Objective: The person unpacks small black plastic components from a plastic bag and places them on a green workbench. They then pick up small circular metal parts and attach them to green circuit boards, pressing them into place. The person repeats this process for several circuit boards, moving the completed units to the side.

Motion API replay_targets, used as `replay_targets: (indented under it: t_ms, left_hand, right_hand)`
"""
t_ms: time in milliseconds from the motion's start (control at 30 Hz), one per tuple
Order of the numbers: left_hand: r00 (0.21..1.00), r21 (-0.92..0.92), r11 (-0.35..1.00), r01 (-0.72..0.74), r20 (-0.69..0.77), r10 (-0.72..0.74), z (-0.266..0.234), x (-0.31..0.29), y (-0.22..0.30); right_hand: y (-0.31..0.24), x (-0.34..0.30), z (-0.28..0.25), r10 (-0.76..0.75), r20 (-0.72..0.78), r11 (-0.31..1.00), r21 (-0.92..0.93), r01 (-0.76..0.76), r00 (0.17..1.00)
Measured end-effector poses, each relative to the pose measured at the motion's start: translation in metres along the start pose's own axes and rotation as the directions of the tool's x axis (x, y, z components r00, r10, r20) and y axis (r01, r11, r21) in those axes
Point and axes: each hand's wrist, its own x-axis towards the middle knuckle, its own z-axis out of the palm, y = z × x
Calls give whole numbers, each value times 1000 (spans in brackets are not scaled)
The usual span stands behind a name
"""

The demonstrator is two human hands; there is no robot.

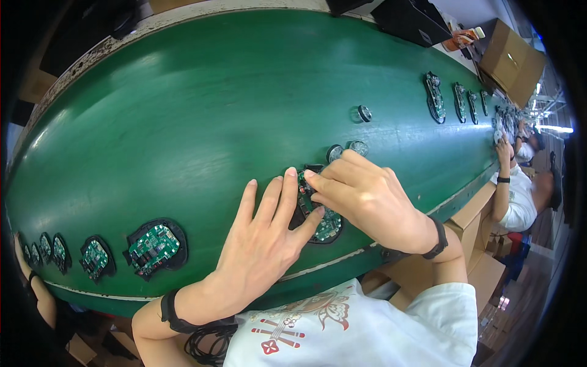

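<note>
While the left hand (262,244) lies with its fingers spread and nearly straight, its thumb rests on a green circuit board in a black, rounded plastic shell (328,229), steadying nothing in a closed grip. The right hand (369,192) bends over the upper end of that assembly, thumb and index finger curled close together; whether they pinch a small part, I cannot tell. The assembly sits on the desk, near its front edge, its board crowded with dark and pale components and partly covered by the fingers.

Just beyond are small round clear pieces with dark rims (334,153). The desk (183,116) is smooth, glossy green, with a pale, worn border. Similar board-and-shell assemblies stand in a row to the left (156,247) and another to the right (435,98).

Farther out are an open brown cardboard box (512,64), an orange-and-clear bottle (463,40), a white-shirted co-worker (520,205) at right and another person's forearm (44,301) at left.
</note>
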Motion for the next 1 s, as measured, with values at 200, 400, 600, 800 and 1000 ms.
replay_targets:
  t_ms: [200, 400, 600, 800, 1000]
  left_hand:
    - [999, -31, 999, -15, -32, 14, -4, 0, -3]
    - [1000, -62, 998, -2, 0, 2, -5, 1, -4]
    - [999, -88, 996, -13, 31, 16, -6, 3, -11]
    - [999, -71, 997, -9, 43, 12, -7, 4, -9]
    - [1000, 105, 994, -6, -28, 9, -12, -2, -5]
  right_hand:
    - [-18, -22, 33, -160, -178, 918, -389, 80, 971]
    - [-16, -31, 32, -187, -203, 865, -498, 63, 961]
    - [-15, -15, 33, -99, -206, 907, -420, 4, 974]
    - [-14, -35, 33, -169, -246, 869, -494, 27, 954]
    - [-12, -28, 18, -31, -309, 970, -238, -46, 950]
